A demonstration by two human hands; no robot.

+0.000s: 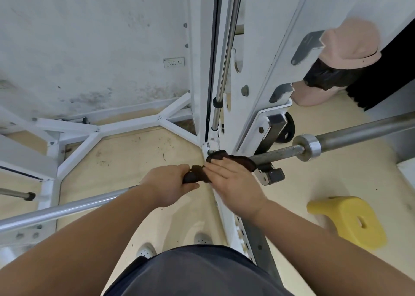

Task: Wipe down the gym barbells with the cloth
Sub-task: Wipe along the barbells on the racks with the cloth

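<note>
Cloth [238,161], dark brown and nubbly, lies bunched over the bar [359,131] at centre, where that smooth steel tube crosses the white painted rack [265,55]. Left hand [170,183] curls round one end of the cloth and the bar under it; right hand [235,183] lies on the rest, fingers nearly straight, just beside the left. The bar's middle is hidden beneath them; its ends leave the frame at 8 and 2 o'clock. A round collar [307,147] sits at 3 o'clock, a yellow plastic stool [350,221] at 4, and a pink bin [350,42], half hidden by the rack, at 2.
</note>
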